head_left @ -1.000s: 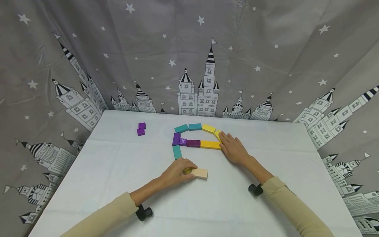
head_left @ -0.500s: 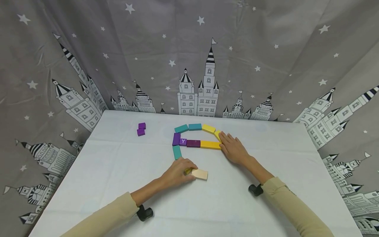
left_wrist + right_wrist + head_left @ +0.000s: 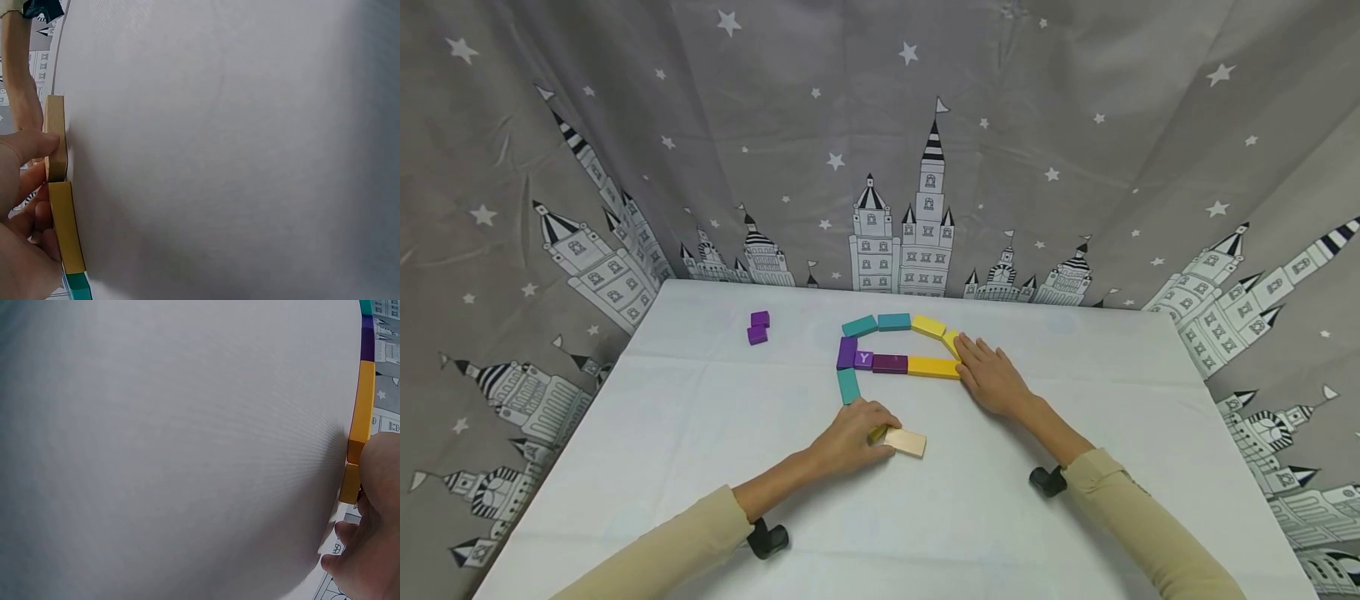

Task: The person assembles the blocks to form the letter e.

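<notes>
My left hand [image 3: 852, 437] pinches a plain wooden block [image 3: 907, 442] between thumb and fingers, low on the white table. Its end meets a yellow block [image 3: 67, 228], mostly under that hand in the head view. Behind it a teal block [image 3: 848, 386] continues the curve up to an upright purple block [image 3: 846, 352]. My right hand [image 3: 995, 379] rests with extended fingers at the right end of the row, touching a long yellow block [image 3: 933, 367] and partly covering a short yellow block [image 3: 952, 342].
Between them lie a purple block marked Y [image 3: 863, 359] and a dark purple block [image 3: 890, 363]. Two teal blocks, one of them a teal block [image 3: 893, 321], and a yellow block [image 3: 928, 325] arch behind. Two purple cubes [image 3: 757, 334] sit apart at left. A grey castle-print curtain [image 3: 880, 125] hangs behind.
The plain wooden block in my left hand has turned slightly, its right end swinging a little toward me. My right hand and the other blocks stay where they were.
</notes>
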`<state>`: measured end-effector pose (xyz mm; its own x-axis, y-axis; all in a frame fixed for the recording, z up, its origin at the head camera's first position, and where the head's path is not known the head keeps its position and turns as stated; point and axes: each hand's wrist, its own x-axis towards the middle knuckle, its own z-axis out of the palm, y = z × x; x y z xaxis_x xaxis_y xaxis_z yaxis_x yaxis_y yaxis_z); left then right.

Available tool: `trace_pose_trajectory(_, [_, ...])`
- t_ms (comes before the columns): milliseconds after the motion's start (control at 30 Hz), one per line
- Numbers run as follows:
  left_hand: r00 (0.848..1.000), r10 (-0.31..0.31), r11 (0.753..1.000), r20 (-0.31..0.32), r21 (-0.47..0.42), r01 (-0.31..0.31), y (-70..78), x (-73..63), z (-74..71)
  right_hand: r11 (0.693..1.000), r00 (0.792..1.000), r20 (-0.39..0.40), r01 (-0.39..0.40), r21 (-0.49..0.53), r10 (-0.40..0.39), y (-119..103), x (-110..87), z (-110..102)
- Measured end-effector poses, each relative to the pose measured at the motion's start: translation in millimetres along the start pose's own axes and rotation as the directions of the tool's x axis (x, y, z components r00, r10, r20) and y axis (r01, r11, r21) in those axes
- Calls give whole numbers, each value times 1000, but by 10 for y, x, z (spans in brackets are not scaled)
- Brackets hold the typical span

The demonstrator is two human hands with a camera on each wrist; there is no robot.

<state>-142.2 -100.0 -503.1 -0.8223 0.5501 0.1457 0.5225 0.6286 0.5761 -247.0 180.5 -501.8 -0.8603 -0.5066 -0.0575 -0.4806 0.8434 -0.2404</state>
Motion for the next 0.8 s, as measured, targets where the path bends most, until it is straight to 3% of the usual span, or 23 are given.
trace_pose_trajectory(467, [998,-49,998,33,38,48,36,12,-13,1000,1000,1,-3,-4,3,19,9,10])
trace_pose_trajectory(800, [998,-39,999,40,38,38,35,8,-14,1000,1000,-3,2,-3,-2,23,1,14])
